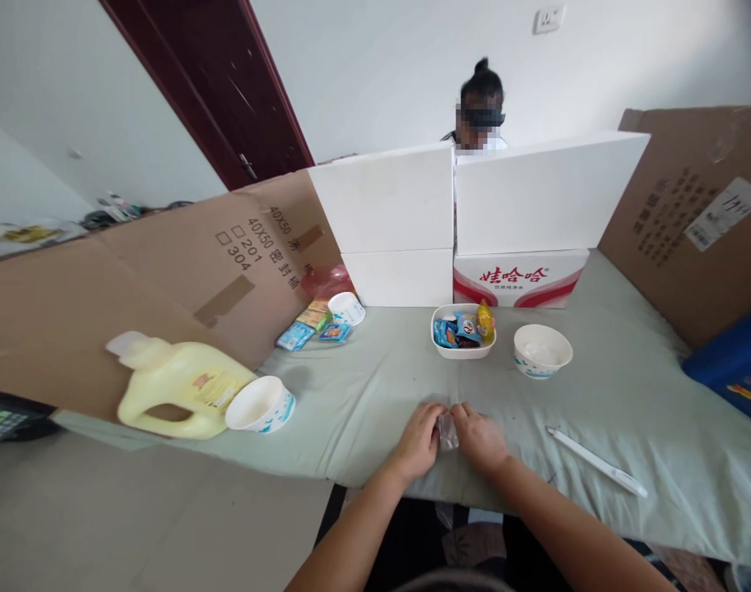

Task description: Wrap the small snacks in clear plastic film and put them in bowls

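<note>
Near the front edge of the cloth, my left hand (pixel 420 440) and my right hand (pixel 479 440) meet with fingers closed on a small clear plastic wrapper (pixel 448 432). Whatever the wrapper may contain is too small to make out. Just beyond my hands sits a white tub (pixel 463 353) of blue snack packets (pixel 467 326) and a yellow packet (pixel 485 321). A white paper bowl (pixel 542 352) stands to its right. A white pen-like stick (pixel 597 462) lies right of my right hand.
At left, a yellow jug (pixel 183 386) touches another paper bowl (pixel 261 409). Farther back are a paper cup (pixel 346 309) and several snack packets (pixel 296 335). White boxes (pixel 396 201) and cardboard (pixel 689 222) wall the table; a person (pixel 481 107) is behind. A blue container (pixel 736 362) stands right.
</note>
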Tool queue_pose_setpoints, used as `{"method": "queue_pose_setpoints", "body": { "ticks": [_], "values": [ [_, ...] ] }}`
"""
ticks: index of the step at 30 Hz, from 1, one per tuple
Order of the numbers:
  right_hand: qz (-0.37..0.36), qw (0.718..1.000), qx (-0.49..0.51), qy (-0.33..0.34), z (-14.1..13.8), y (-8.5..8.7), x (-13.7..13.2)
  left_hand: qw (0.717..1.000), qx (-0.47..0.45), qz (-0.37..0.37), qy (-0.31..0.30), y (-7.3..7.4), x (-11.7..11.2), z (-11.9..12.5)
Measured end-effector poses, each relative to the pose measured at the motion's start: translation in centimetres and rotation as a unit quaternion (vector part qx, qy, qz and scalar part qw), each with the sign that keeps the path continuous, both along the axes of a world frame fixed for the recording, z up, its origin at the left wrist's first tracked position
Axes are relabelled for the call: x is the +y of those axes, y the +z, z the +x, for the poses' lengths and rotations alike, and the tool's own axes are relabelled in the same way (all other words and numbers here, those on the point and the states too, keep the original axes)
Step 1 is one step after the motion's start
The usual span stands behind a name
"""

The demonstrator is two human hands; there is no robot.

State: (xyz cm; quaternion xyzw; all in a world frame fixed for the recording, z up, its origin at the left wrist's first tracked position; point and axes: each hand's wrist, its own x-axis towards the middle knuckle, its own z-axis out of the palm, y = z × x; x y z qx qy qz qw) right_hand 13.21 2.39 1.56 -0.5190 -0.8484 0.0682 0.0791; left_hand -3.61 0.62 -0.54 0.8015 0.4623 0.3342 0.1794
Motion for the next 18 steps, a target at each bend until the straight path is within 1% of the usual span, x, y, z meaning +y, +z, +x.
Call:
{"method": "queue_pose_setpoints", "body": {
  "ticks": [3, 5, 8, 11, 13, 16, 18],
  "values": [
    [-0.008, 1.000, -0.019, -0.017, -0.6, 0.1, 0.1, 0.999, -0.027, 0.005, 0.032, -0.4, -0.1, -0.1],
    [-0.014, 0.999, -0.029, -0.027, -1.0, 0.4, 0.0, 0.999, -0.029, 0.008, 0.039, -0.4, -0.2, -0.1],
    [-0.024, 0.998, -0.038, -0.036, -1.7, 0.6, -0.2, 0.999, 0.005, 0.009, 0.041, -0.1, -0.3, 0.1],
    [-0.028, 0.998, -0.041, -0.049, -1.7, 0.7, 0.2, 0.997, 0.039, 0.013, 0.058, 0.2, -0.4, 0.5],
    [-0.025, 0.996, -0.039, -0.071, -0.9, 0.7, 1.0, 0.997, 0.045, 0.018, 0.067, 0.2, -0.4, 0.8],
    [-0.007, 0.992, -0.031, -0.120, 1.2, 1.2, 2.5, 0.997, 0.039, 0.019, 0.070, 0.2, -0.4, 0.9],
    [0.011, 0.992, -0.018, -0.127, 2.6, 1.7, 2.8, 0.997, 0.033, 0.018, 0.073, 0.2, -0.4, 0.9]
  ]
}}
